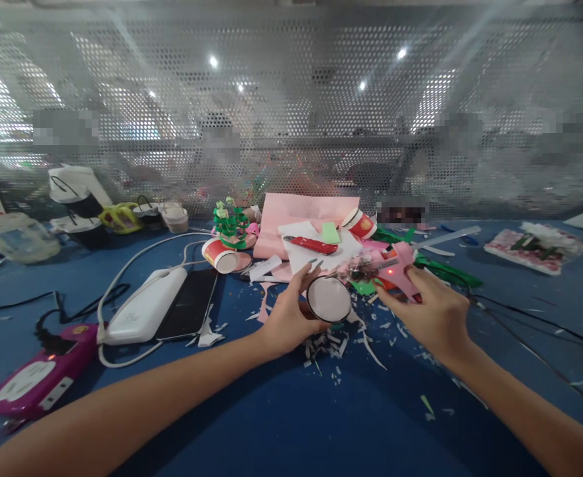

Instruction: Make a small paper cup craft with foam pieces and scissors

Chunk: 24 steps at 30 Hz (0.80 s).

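Left hand (285,322): curled around one round, white-faced piece (329,299), near paper scraps (340,346)
Right hand (440,310): gripped one pink glue gun (401,266) beside it
Red cups (220,256): two lay beyond
Between cups: one red cutter (310,245) lay

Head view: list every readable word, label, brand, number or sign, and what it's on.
No text is readable.
Purple power strip: white label and round gold mark, too blurred to read.
White power bank: faint marks, illegible.
Left red-and-white cup and right red-and-white cup: yellowish print, too small to read.
Pink glue gun: lit light, no legible marking.
Round white piece: no print visible on its face.
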Tool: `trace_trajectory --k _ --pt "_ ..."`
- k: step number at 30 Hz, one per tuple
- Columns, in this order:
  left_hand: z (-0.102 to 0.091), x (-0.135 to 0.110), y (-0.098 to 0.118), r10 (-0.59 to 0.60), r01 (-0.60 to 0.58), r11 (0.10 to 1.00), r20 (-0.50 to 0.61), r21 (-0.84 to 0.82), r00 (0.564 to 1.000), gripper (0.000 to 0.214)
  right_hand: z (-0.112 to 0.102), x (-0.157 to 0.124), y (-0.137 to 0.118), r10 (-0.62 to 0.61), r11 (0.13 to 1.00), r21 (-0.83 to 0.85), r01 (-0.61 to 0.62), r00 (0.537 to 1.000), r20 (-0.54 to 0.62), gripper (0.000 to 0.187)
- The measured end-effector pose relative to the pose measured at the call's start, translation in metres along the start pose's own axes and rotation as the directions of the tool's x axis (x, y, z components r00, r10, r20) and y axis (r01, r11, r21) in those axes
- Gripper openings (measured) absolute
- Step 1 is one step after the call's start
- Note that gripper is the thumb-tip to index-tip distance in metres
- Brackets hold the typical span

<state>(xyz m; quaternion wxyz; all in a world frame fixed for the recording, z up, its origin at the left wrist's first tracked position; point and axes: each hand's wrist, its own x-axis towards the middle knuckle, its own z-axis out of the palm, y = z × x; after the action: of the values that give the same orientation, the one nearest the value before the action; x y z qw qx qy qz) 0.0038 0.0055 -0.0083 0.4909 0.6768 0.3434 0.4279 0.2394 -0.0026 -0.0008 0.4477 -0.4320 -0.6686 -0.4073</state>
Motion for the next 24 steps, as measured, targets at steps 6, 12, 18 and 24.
trace_trajectory --k 6,12,18,24 --pt "-0.0001 -0.0007 -0.0024 0.016 -0.016 1.0 0.016 0.006 1.0 0.104 0.0027 -0.0011 -0.0036 0.019 1.0 0.009 -0.02 1.0 0.009 0.029" --pt "-0.0009 -0.0009 -0.004 0.026 -0.026 1.0 0.016 -0.002 1.0 0.104 0.0035 -0.0032 -0.0031 0.047 0.999 -0.007 -0.047 0.998 0.035 0.019" --pt "-0.0005 -0.0004 -0.0024 0.02 -0.02 1.0 0.012 -0.008 1.0 0.105 0.0024 -0.0044 0.0016 0.043 0.999 -0.002 -0.043 0.998 0.044 0.015" --pt "-0.0005 -0.0007 0.0011 0.018 -0.018 0.999 0.005 -0.028 1.0 0.104 0.0021 -0.0058 0.0047 0.06 0.998 -0.001 -0.06 0.997 0.044 0.016"
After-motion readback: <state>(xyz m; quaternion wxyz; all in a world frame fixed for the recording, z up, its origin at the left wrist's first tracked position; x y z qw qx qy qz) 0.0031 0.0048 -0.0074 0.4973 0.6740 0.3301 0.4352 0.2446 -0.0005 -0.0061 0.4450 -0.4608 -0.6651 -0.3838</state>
